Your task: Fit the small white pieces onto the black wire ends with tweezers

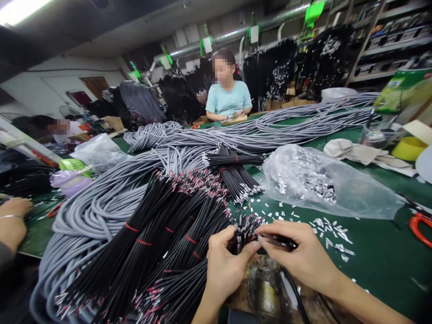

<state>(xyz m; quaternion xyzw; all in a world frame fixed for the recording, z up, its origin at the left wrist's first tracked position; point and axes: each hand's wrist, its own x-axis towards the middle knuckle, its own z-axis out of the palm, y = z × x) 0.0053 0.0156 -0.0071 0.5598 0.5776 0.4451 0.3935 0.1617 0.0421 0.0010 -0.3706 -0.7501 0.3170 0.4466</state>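
Note:
My left hand (227, 258) is closed around the end of a bundle of short black cables (246, 227), whose stripped tips point up and away. My right hand (295, 249) pinches a slim dark tool (278, 240), perhaps tweezers, with its tip against the cable ends; its exact kind is hidden by the fingers. Both thumbs nearly meet at the bundle. Just below the hands sits a worn, stained metal block (266, 288) on a wooden base. Left of my left hand lie several bundles of black cables (162, 225) tied with red bands, with red and silver ends.
Thick grey cables (91, 216) loop across the green table (381, 261). A clear plastic bag (357, 193) holds small silver pieces; more pieces (332, 234) lie scattered. Red-handled scissors (421, 227) are at right. Across the table sits a person (228, 96); another person's hand (15, 220) is at left.

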